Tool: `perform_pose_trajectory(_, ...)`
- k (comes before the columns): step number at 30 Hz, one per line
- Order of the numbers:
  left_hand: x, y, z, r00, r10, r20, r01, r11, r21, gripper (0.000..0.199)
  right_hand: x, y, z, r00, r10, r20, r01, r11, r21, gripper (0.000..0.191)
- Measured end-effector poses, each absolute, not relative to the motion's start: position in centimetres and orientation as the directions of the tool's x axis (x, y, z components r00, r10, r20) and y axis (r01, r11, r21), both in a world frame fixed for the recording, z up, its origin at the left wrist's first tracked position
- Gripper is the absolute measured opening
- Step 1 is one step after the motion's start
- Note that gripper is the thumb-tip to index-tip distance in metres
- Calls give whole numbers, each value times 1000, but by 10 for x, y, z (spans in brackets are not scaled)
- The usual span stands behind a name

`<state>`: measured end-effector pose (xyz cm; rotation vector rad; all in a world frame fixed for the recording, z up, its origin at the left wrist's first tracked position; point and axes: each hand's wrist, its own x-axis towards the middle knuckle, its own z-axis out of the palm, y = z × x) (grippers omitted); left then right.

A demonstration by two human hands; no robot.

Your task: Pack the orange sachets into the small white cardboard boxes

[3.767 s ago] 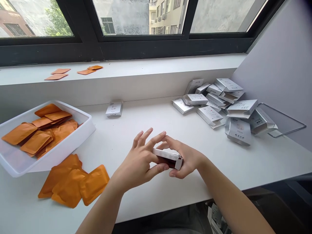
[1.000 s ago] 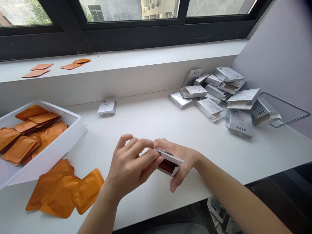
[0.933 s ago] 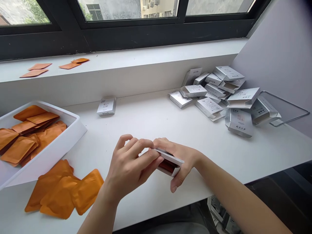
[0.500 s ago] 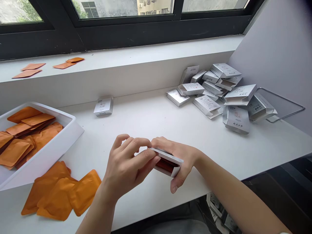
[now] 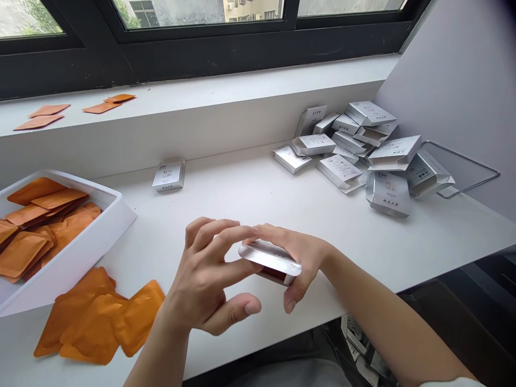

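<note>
A small silver-white carton [image 5: 271, 258] is held over the table in front of me, tilted, with its open end facing me. A rounded flap stands at that end, and something dark reddish-brown shows inside beneath it. My right hand [image 5: 303, 251] grips the carton from the right, thumb on the near side and fingers along the far side. On the left, my left hand [image 5: 212, 271] has its fingers spread and its thumb away from the carton. Its index finger touches the carton by the flap.
A white bin [image 5: 124, 215] of orange sachets stands at left, with several loose orange sachets [image 5: 94, 328] before it. One carton [image 5: 169, 175] lies near the sill. Several cartons [image 5: 389, 193] and a wire frame [image 5: 463, 161] are at right. Small orange packets [image 5: 48, 110] lie on the sill.
My left thumb has come off the carton and moved down, and the left fingers have spread. The flap now tilts more toward me, showing its silver face. My right hand keeps its grip.
</note>
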<state>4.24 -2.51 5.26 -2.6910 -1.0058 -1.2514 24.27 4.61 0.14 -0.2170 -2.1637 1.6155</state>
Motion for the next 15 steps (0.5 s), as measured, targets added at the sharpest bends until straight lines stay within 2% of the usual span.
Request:
perform_pose_trajectory(5, 48, -29, 50, 480, 578, 660, 544, -786, 293, 49, 241, 48, 8, -892, 356, 280, -168, 313, -935, 81)
perform_pose_trajectory(10, 50, -29, 48, 489, 573, 658, 528, -794, 299, 53, 242, 49, 13, -903, 358, 237, -119, 321, -940, 74)
perform_pose_trajectory(15, 50, -27, 48, 482, 586, 651, 550, -781, 295, 54, 242, 48, 11, -907, 334, 255, -170, 263, -950, 79)
